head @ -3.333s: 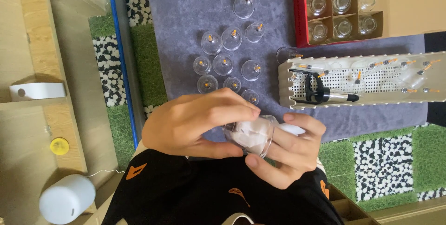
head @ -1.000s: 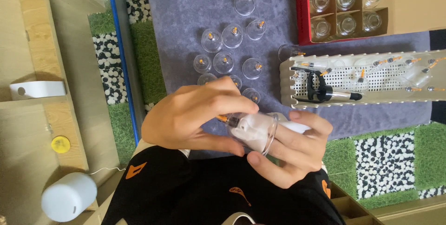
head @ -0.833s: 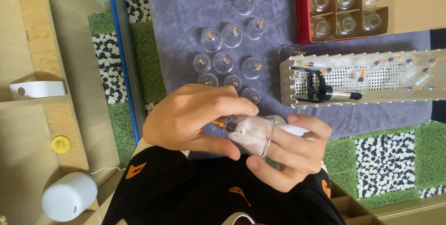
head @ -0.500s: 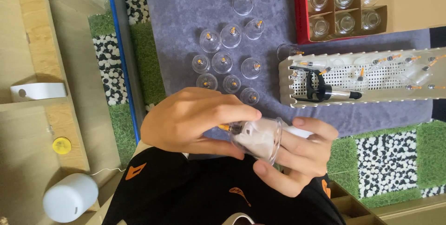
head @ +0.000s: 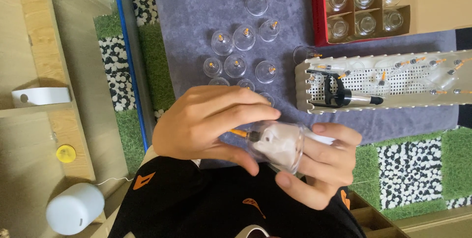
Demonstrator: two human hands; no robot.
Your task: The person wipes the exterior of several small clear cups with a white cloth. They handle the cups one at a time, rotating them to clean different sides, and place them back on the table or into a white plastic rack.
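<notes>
Two hands met over the near edge of the grey cloth. The left hand (head: 209, 122) closed its fingers around the valve end of a clear cupping cup (head: 278, 144), the orange stem poking out beside its thumb. The right hand (head: 322, 167) cradled the cup's open mouth, fingers wrapped under it and pressing what looked like a white tissue (head: 275, 142) inside. It read as a wiping step; next called for turning the wad round the inner wall. More small cups (head: 236, 66) stood mid-cloth, a white perforated tray (head: 383, 83) towards the right edge.
</notes>
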